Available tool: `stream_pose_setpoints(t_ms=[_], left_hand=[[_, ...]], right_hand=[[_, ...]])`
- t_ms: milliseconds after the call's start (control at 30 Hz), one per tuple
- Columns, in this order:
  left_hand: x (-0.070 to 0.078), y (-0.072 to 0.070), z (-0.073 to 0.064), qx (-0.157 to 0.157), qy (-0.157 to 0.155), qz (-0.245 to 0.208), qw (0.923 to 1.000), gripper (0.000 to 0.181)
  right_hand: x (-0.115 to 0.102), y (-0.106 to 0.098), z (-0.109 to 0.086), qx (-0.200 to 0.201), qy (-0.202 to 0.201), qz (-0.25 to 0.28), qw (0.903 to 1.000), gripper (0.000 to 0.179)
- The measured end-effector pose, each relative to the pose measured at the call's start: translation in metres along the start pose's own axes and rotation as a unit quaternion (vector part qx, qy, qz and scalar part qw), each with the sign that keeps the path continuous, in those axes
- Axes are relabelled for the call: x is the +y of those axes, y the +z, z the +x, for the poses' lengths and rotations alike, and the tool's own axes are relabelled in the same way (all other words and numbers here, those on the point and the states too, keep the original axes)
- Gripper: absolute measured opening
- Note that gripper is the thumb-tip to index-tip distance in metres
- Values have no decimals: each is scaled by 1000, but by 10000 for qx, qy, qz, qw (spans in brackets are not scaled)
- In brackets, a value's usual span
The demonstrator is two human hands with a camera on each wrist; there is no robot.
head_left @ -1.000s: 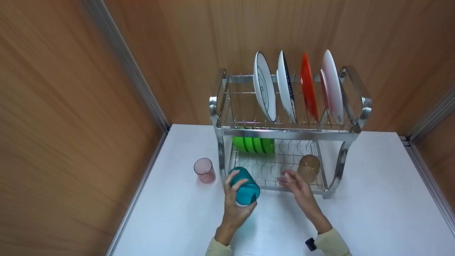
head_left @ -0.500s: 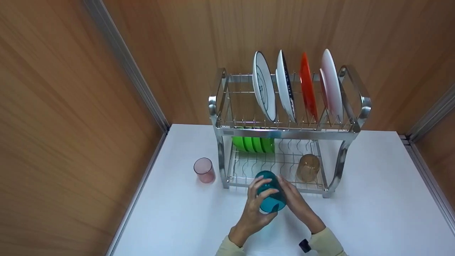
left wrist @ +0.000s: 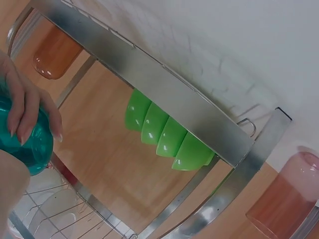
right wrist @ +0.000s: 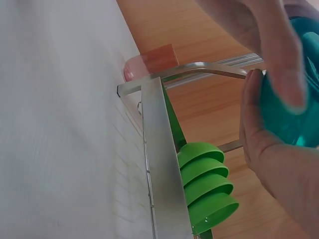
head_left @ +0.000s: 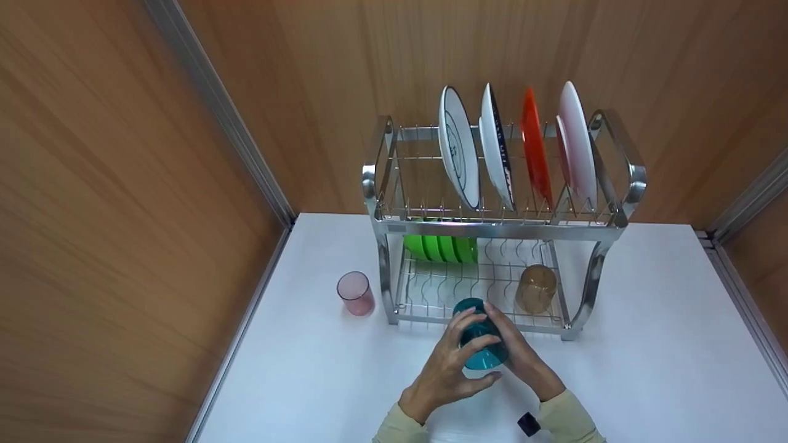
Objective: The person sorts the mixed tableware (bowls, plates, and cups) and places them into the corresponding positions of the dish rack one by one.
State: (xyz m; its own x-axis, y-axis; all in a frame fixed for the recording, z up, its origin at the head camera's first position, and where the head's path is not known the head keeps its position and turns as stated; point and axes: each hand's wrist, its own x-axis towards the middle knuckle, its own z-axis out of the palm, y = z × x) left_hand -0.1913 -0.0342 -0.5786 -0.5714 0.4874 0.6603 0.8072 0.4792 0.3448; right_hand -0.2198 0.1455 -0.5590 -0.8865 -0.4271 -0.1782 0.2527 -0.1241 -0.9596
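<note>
In the head view a translucent teal cup (head_left: 480,332) is held between both hands in front of the dish rack, tilted. My left hand (head_left: 452,369) has its fingers curved over the cup's left side, the thumb standing off below the cup's near end. My right hand (head_left: 520,354) grips the cup's right side, its palm partly hidden behind the cup. Fingers lie over the teal cup (left wrist: 32,144) in the left wrist view. A blurred left thumb crosses in front of it in the right wrist view.
A metal two-tier dish rack (head_left: 498,231) holds several upright plates on top, including a red plate (head_left: 535,151). Below sit green bowls (head_left: 440,248) and an upside-down amber cup (head_left: 535,289). A pink cup (head_left: 356,294) stands left of the rack on the white table (head_left: 295,369).
My left hand has carried the teal cup rightward to my right hand, which has moved off the amber cup's side and taken hold of it. The left thumb has come away from the cup.
</note>
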Motion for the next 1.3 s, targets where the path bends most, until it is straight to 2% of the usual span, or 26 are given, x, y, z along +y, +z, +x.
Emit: stream_pose_setpoints(t_ms=[167, 300, 467, 667, 867, 967, 1033, 1100, 1167, 1300], left_hand=[[0, 1, 0, 50, -187, -310, 9993, 69], [-2, 1, 0, 96, -295, -527, 9981, 59], [-9, 0, -4, 272, -374, -499, 9977, 54], [-13, -1, -8, 399, -453, -419, 9973, 57], [-16, -2, -9, 402, -943, -609, 9929, 69], [-22, -3, -13, 494, -1181, -507, 9905, 73], [-28, -3, -16, 674, -1324, -328, 9884, 74], [-34, -4, -21, 983, -1486, -100, 9839, 73], [-40, -5, -25, 1382, -1691, 78, 9758, 70], [-49, -9, -33, 2188, -2241, 356, 9490, 63]], right_hand=[[2, -1, 5, 197, -39, -161, 9997, 66], [3, -2, 9, 511, -338, -393, 9973, 53], [5, -3, 14, 961, -852, -951, 9871, 45], [6, -4, 18, 1101, -1374, -1237, 9766, 51], [0, -6, 20, 1272, -1504, -1615, 9670, 57], [-1, -8, 22, 1403, -1529, -1807, 9614, 62], [-2, -11, 25, 1485, -1490, -1925, 9585, 66], [-2, -13, 27, 1571, -1432, -2067, 9550, 69], [-3, -15, 30, 1639, -1396, -2132, 9530, 72], [-3, -21, 37, 1759, -1357, -2170, 9506, 76]])
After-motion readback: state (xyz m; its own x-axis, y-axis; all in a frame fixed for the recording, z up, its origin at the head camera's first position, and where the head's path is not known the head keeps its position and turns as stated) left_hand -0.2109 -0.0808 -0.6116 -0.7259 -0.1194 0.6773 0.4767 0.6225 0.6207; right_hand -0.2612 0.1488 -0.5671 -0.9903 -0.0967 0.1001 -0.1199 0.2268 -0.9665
